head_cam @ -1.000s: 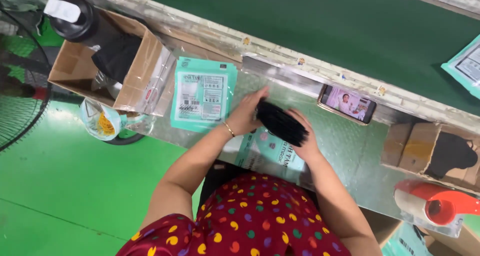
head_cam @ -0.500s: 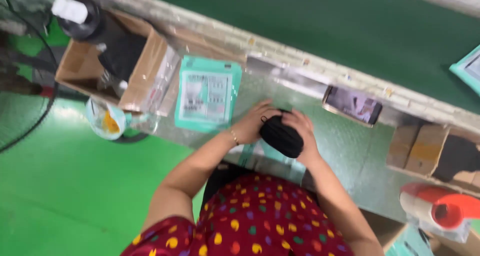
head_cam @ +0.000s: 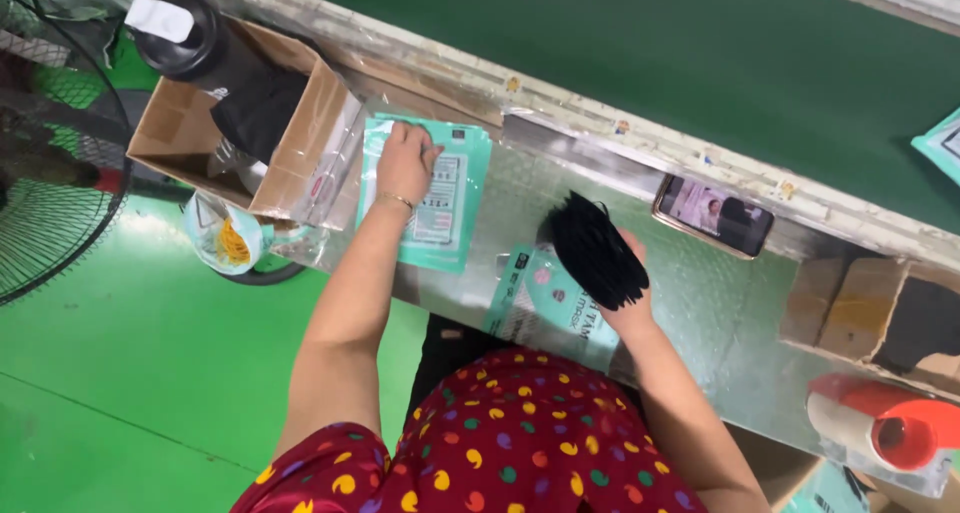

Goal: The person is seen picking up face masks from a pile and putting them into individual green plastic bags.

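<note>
My left hand [head_cam: 405, 158] lies flat, fingers released, on the teal pouch stack [head_cam: 432, 195] at the desk's left end; my right hand [head_cam: 625, 298] grips the black mask bundle [head_cam: 592, 248] well to its right.

Bright, even light; glare on the metal table [head_cam: 700, 303]; sharp.

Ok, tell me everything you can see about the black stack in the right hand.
The black stack looks like thin, soft layered pieces pressed together, edges showing as fine lines. The right hand grips its lower end, tilting it over the metal table, just above a teal packet. What the pieces are is unclear.
</note>
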